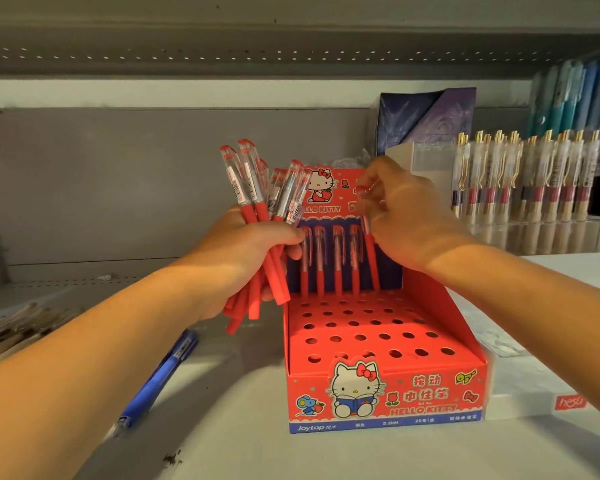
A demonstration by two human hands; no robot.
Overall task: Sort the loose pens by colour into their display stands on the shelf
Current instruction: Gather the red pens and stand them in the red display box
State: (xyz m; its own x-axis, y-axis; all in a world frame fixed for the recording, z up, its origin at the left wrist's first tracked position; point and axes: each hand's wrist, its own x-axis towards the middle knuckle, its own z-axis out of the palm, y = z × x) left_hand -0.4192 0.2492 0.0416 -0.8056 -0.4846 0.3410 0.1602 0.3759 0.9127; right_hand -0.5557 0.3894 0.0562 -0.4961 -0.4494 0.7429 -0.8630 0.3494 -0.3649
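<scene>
Both bare forearms were stretched out from the bottom corners, angling in toward each other. The left hand (246, 261) was fisted round a bunch of red plastic pens with clear caps (257, 202). The right hand (406, 220) sat a bit higher, fingertips pinching a single red clear-capped pen (370, 251) roughly upright.

Pens (337, 261) in stand (440, 306) back row; loose pen (163, 372) left of stand; pen rack (534, 188) behind, right.

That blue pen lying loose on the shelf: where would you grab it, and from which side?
Pinch the blue pen at mid-barrel from above, fingers across its narrow width. It lies flat and diagonal on the shelf, with bare surface along both long sides, so fingertips should fit down either side.
</scene>
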